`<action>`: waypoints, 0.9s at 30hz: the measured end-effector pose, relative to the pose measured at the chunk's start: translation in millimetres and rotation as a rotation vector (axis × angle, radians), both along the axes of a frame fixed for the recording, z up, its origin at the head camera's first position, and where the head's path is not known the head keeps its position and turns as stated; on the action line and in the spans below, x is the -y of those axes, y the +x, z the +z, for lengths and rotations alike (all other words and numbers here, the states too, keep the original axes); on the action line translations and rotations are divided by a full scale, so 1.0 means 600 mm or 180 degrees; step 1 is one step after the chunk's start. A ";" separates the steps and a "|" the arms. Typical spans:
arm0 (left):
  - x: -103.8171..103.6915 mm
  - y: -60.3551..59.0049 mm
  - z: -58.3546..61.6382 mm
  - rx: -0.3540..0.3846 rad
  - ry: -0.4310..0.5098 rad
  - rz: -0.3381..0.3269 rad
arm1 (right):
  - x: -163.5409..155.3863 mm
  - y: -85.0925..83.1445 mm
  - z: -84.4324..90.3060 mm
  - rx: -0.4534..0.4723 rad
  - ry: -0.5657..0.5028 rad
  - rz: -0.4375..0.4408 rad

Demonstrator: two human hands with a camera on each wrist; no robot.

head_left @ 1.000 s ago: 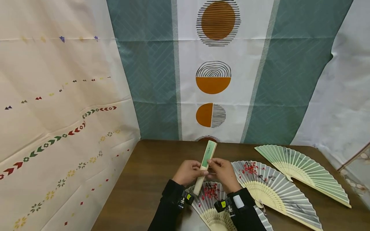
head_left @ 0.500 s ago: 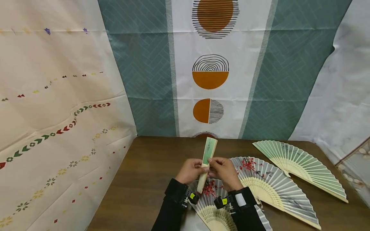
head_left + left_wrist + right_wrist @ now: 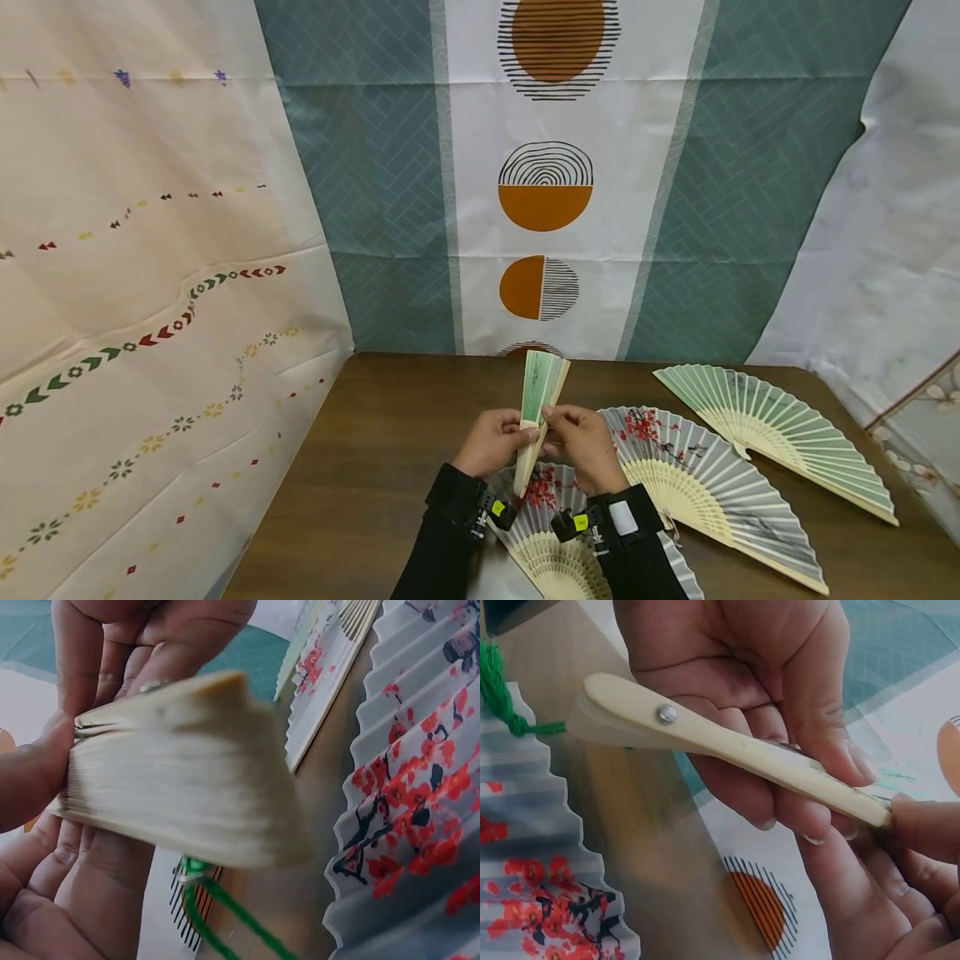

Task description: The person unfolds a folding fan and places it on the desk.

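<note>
A green folding fan, parted slightly at its top, is held upright and a little tilted between both hands. My left hand pinches its left side near the lower edge of the green leaf, and my right hand pinches the right side at about the same height. In the left wrist view the stacked pale sticks are blurred, with a green cord hanging below. A metal rivet shows near the fan's rounded end in the right wrist view, along with a green tassel.
Beneath the hands lies an open white fan with red blossoms, partly covered by the arms. To the right are another open blossom fan and an open green fan. They lie on a brown table before hanging cloths.
The green fan's top has spread from a closed strip to a narrow wedge. Both hands keep their hold. Since the first frame, the head view has shifted slightly.
</note>
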State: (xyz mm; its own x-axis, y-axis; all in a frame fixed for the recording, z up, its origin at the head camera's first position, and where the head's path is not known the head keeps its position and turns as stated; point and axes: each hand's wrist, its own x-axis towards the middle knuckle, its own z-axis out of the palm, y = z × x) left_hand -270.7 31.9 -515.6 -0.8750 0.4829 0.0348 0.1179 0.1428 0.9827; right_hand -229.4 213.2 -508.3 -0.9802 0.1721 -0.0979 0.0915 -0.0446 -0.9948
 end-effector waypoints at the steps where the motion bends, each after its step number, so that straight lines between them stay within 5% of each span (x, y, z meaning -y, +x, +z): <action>1: -0.001 0.000 -0.001 0.0008 0.0015 0.0011 | 0.001 0.001 0.000 -0.0009 0.0011 -0.0020; 27: -0.002 -0.004 0.000 0.0296 0.0500 0.0024 | 0.004 0.001 0.009 -0.0027 -0.0006 -0.0287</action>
